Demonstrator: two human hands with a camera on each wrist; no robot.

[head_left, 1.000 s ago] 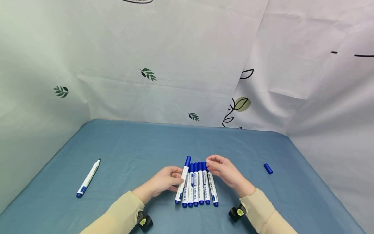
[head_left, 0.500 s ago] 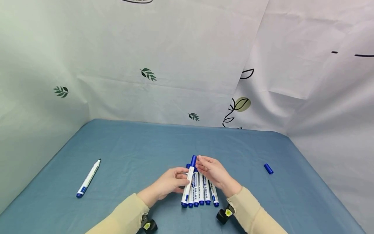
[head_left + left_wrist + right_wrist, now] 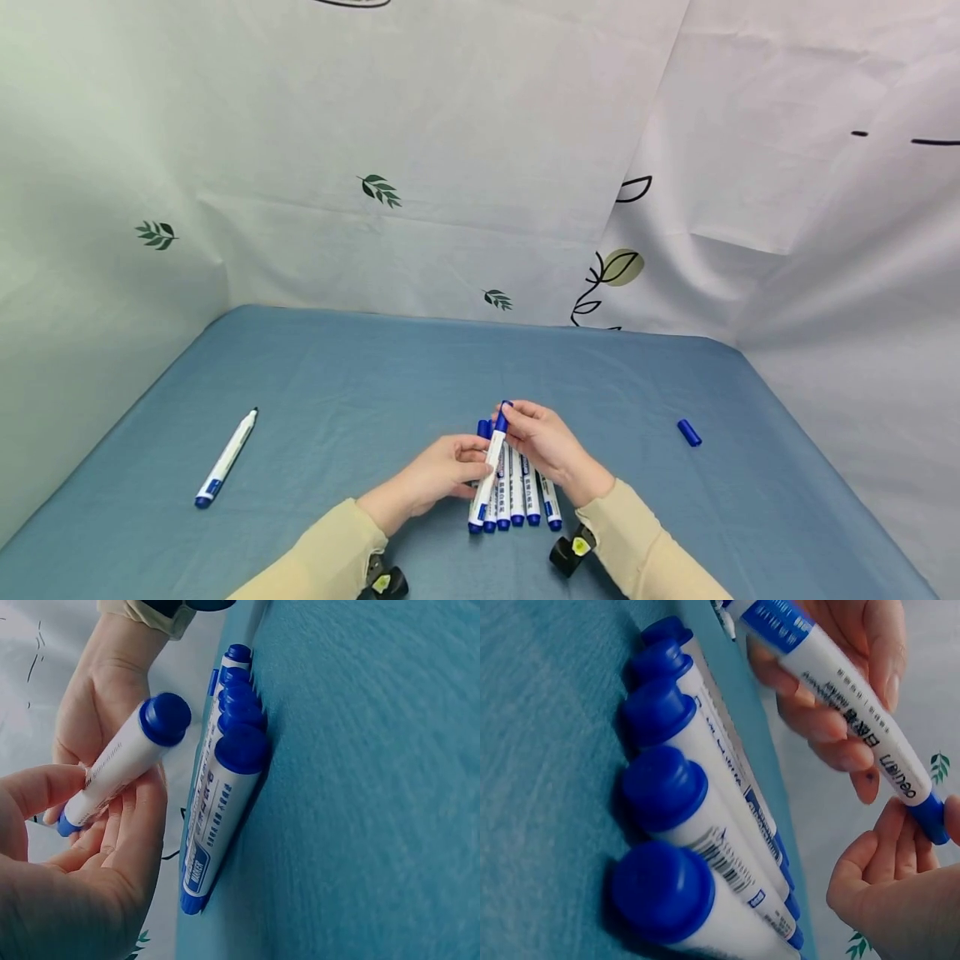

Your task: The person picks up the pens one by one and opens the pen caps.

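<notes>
A white marker with a blue cap point(image 3: 484, 496) is held up over a row of capped markers point(image 3: 517, 493). My left hand point(image 3: 438, 477) pinches its barrel between thumb and fingers. At the cap end, my right hand point(image 3: 553, 442) grips the blue cap point(image 3: 928, 817) with thumb and fingertips. The cap sits on the marker, so its tip is hidden. Beneath both hands the row lies side by side on the cloth, caps pointing away; the hands cover some caps. In the left wrist view, the held marker point(image 3: 124, 765) is tilted and apart from the row.
An uncapped marker point(image 3: 228, 458) with a dark tip lies far left on the blue tablecloth point(image 3: 360, 367). A loose blue cap point(image 3: 689, 432) lies on the right. White patterned fabric point(image 3: 420, 250) hangs behind and at the sides.
The held marker has moved right with my left hand, over the row. My right hand has come left from the row's right side and taken hold of the cap.
</notes>
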